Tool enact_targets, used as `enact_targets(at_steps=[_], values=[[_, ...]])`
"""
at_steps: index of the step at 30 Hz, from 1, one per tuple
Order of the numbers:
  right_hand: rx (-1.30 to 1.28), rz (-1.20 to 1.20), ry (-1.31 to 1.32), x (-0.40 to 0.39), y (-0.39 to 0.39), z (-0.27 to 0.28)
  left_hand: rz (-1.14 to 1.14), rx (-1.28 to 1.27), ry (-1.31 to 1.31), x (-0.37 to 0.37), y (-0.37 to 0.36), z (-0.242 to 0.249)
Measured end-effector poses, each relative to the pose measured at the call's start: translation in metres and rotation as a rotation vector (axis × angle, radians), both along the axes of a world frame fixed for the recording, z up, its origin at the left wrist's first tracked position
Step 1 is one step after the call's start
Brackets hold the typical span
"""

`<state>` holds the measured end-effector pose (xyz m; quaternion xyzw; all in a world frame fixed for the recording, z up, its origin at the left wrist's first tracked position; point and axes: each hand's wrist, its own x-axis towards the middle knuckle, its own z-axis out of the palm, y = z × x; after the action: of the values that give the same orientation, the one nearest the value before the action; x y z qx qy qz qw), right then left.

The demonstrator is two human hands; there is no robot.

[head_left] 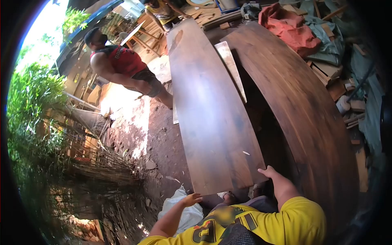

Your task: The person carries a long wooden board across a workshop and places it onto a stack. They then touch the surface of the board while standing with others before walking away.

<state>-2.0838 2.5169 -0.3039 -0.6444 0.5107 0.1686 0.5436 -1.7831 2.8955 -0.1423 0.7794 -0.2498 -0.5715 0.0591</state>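
Note:
A long brown wooden board [216, 122] stretches away from my body, with a bright glare along its middle. My left hand [192, 199] is at the board's near left corner, its fingers against the edge. At the near right corner my right hand [267, 171] grips the edge, thumb on top; its other fingers are hidden below. A small pale chip [246, 153] lies on the board's surface. Another person [173, 12] stands at the far end, an arm reaching to the board. To the right lies a second, darker wooden board [302, 102].
A person in a red top [122, 61] stands left of the board. A red cloth [286, 30] and wood scraps [326, 69] lie at the upper right. A white sack [181, 212] is on the ground near my left hand. Plants [36, 106] line the left.

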Motion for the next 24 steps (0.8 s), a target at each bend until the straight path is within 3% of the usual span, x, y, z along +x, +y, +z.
enact_targets(at_steps=[5,8,10,15,18,21,24], values=[[-0.002,0.025,0.02,-0.005,0.002,-0.002,-0.413,0.222,-0.102,0.025,0.05,0.039],[-0.102,0.089,0.038,-0.008,0.006,-0.003,-0.369,0.163,-0.088,0.02,0.055,0.054],[-0.154,0.157,0.075,-0.008,0.007,-0.002,-0.21,0.088,-0.036,0.014,0.049,0.059],[-0.314,0.042,0.132,0.008,0.018,0.025,0.102,-0.152,0.03,0.005,0.049,0.021],[-0.384,-0.025,0.162,0.024,0.034,0.036,0.233,-0.249,0.09,0.032,0.087,-0.057],[-0.5,-0.1,0.18,0.041,0.065,0.054,0.104,-0.197,0.02,0.071,0.116,-0.078],[-0.541,-0.059,0.2,0.066,0.111,0.063,0.122,-0.201,-0.033,0.116,0.16,-0.099]])
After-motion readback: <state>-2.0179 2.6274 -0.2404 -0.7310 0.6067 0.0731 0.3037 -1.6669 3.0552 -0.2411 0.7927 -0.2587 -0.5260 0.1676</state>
